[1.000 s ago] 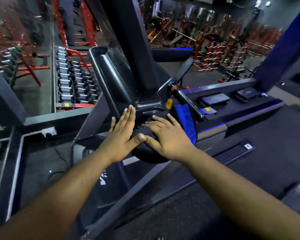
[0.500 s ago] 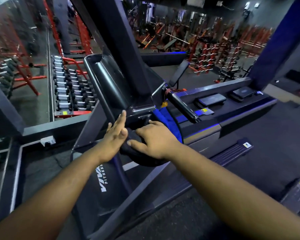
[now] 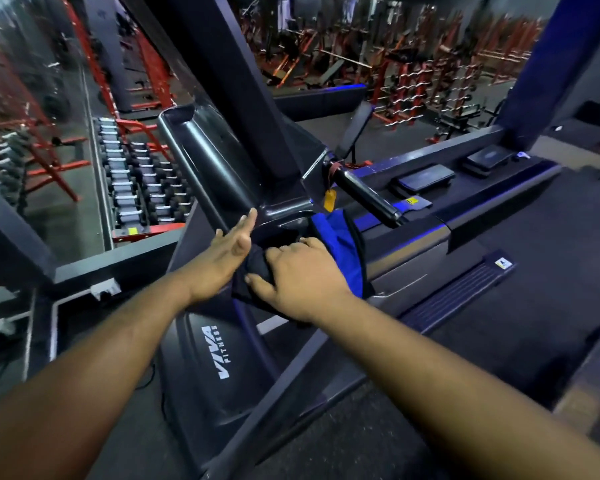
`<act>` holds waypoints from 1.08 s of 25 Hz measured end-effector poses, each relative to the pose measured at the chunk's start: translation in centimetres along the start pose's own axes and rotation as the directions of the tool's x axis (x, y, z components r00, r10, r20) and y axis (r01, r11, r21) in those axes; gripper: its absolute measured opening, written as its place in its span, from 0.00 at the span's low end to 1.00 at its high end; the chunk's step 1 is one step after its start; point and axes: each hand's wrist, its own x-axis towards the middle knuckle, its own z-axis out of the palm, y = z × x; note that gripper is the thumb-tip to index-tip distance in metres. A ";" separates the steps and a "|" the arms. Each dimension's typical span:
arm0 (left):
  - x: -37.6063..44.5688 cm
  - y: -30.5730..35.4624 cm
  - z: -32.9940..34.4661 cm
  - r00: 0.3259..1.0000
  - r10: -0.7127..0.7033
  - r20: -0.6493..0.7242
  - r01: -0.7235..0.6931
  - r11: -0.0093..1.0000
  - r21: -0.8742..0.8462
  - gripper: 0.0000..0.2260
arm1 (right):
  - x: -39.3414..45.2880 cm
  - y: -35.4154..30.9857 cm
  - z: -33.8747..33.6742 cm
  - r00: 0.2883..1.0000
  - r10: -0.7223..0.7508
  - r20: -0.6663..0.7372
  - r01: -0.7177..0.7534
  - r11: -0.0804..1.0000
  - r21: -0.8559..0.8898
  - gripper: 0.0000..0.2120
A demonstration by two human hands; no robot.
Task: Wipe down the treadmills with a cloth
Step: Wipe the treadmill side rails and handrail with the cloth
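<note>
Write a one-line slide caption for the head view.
Right hand grips a dark-and-blue cloth against the treadmill frame, left hand open beside it.

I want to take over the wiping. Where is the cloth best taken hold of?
Probably the blue fold of the cloth, approached from the right. It drapes free over the treadmill console edge, while the right hand grips the dark bunched part and the flat left hand blocks the other side.
</note>
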 end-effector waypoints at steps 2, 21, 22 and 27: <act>0.7 -0.7 -0.8 0.992 0.124 0.026 -0.127 0.960 0.252 0.55 | -2.1 2.9 0.6 0.986 -0.155 -0.063 0.156 0.988 0.014 0.27; 4.9 -7.0 -4.2 0.868 0.459 0.189 -0.494 0.764 0.415 0.48 | 2.3 2.1 -0.4 0.887 0.404 0.224 -0.398 0.915 -0.070 0.31; 5.0 -7.1 -4.1 0.869 0.461 0.178 -0.492 0.776 0.394 0.48 | 3.5 1.9 -0.3 0.865 0.441 0.240 -0.429 0.897 -0.103 0.30; 5.2 -7.3 -4.2 0.863 0.472 0.179 -0.505 0.797 0.331 0.47 | 2.3 -3.0 0.4 0.932 0.317 0.177 -0.309 0.948 -0.071 0.42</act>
